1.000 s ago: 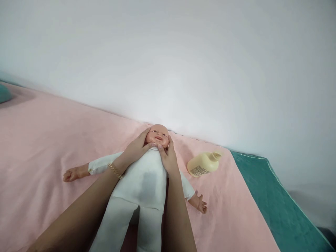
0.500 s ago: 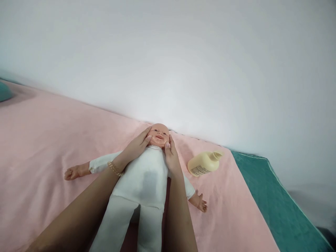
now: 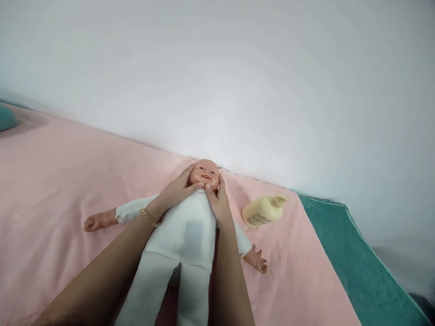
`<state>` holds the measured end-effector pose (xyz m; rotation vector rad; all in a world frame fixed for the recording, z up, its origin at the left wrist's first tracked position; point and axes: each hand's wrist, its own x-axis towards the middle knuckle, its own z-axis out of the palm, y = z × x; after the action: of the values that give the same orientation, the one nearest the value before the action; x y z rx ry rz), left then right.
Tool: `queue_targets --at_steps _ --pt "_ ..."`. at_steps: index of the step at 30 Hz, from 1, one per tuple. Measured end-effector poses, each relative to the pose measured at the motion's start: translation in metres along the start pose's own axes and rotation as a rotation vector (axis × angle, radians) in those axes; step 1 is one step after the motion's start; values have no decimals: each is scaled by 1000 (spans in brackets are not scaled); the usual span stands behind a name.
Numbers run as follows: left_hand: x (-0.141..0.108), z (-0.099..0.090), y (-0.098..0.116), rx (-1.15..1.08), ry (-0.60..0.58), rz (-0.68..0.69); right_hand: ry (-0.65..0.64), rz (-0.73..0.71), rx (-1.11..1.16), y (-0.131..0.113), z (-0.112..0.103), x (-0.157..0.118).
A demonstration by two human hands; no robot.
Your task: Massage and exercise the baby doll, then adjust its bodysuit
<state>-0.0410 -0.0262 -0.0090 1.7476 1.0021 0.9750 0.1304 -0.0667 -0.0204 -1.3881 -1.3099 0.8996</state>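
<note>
A baby doll (image 3: 185,226) with a white cloth body lies on its back on a pink sheet (image 3: 78,176), arms spread out to both sides. My left hand (image 3: 180,188) cups one side of the doll's head, its thumb lying under the chin. On the other side, my right hand (image 3: 219,199) cups the head too, and its thumb tip rests at the chin close to the left thumb. Fingers of both hands are partly hidden behind the head. A bracelet circles my left wrist.
A pale yellow pump bottle (image 3: 263,211) stands to the right of the doll, above its outstretched hand. Green cloth (image 3: 353,244) shows beyond the pink sheet's right edge. A teal object (image 3: 7,117) is cut off at the far left. The white wall (image 3: 217,81) rises behind.
Both thumbs have slid inward and down, from the doll's cheeks to under its chin, and now lie near each other. The doll and the bottle have stayed in place.
</note>
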Motion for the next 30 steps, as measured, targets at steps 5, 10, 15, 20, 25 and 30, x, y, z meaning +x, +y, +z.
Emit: queue_targets --at_steps 5,10,15,20,25,30 --pt "1 2 -1 -19 14 -19 25 13 -7 9 4 3" --pt "3 3 -4 15 40 0 37 -3 -43 9 3 4" --pt "1 2 -4 12 29 13 15 -17 -53 5 -1 3" --pt "4 2 -9 48 26 25 7 -16 -49 5 -4 4" --pt "5 3 -11 -4 21 46 20 -16 -25 6 -5 4" --pt "4 4 -10 -63 38 25 29 -12 113 7 -3 4"
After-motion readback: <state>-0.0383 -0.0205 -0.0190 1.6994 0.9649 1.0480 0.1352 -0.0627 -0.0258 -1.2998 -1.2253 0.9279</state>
